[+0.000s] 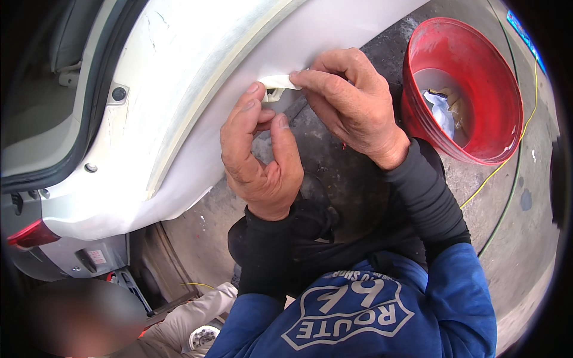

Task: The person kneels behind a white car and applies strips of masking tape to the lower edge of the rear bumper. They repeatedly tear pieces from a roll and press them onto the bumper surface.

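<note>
A short, folded strip of pale masking tape (279,82) is held up between my hands, close to the white car body panel (239,98). My right hand (358,98) pinches its right end between thumb and forefinger. At the left end, the curled fingers of my left hand (259,149) are on the tape, and its thumb is bent a little apart below. How the tape sits against those left fingertips is partly hidden. Along the white bodywork runs a long curved band of tape (185,131), with a white covering sheet (334,27) beyond it.
To my right stands a red bucket (412,89) holding cloudy water and cloth-like items. A green hose (507,203) and a yellow cord (477,188) cross the concrete floor (525,238). Another person (203,307) is at the lower left, near the car's red tail light (33,234).
</note>
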`<state>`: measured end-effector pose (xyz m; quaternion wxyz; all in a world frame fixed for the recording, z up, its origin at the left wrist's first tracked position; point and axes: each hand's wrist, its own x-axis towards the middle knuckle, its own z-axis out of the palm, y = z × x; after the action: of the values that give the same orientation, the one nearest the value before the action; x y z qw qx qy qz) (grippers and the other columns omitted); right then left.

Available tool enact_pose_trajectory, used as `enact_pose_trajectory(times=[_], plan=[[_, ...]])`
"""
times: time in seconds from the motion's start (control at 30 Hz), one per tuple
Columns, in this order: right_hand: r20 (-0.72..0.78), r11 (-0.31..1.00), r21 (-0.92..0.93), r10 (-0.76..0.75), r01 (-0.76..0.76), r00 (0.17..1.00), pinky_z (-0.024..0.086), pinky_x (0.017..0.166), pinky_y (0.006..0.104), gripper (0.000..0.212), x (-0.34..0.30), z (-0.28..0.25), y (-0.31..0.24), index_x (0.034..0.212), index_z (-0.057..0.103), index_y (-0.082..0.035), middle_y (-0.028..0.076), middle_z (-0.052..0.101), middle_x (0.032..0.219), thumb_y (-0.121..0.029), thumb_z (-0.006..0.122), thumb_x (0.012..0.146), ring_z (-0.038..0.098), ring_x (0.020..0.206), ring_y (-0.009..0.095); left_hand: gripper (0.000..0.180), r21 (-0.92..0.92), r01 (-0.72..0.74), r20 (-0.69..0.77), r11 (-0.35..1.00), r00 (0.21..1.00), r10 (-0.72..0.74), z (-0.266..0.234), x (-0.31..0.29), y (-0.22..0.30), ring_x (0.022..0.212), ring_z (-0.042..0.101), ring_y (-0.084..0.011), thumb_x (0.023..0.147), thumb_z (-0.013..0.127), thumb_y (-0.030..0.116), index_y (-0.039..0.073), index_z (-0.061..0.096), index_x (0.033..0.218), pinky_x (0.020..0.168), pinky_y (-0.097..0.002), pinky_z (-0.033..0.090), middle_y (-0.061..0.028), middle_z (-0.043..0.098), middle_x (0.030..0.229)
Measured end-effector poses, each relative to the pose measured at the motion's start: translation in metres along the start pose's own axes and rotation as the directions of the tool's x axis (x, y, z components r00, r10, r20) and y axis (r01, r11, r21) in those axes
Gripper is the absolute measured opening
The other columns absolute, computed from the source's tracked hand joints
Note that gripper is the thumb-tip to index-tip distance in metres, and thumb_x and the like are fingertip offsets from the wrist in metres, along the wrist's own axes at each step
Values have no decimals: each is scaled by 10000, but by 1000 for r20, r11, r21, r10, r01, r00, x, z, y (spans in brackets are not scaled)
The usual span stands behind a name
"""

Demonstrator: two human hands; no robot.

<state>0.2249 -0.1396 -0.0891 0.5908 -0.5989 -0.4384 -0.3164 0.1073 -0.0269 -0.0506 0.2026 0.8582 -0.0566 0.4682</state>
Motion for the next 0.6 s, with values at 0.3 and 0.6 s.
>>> enact_pose_trajectory(times=[0.3, 0.6], plan=[[-113, 970, 163, 200, -181, 973, 554, 663, 342, 261, -9, 23, -19, 1002, 726, -104, 44, 641, 899, 7, 791, 775, 664, 814, 232, 485, -15, 11, -7, 1000, 1000, -11, 0, -2, 0, 944, 666, -152, 906, 617, -136, -21, 458, 1350, 805, -247, 570, -210, 623, 1348], [-129, 915, 285, 331, -284, 935, 508, 628, 272, 247, -14, 32, -36, 1026, 724, -33, 72, 655, 942, 105, 751, 823, 634, 792, 159, 423, -101, 31, -30, 994, 999, -34, 1, -2, -2, 973, 676, -155, 943, 571, -99, -41, 452, 1345, 819, -242, 583, -223, 635, 1327]])
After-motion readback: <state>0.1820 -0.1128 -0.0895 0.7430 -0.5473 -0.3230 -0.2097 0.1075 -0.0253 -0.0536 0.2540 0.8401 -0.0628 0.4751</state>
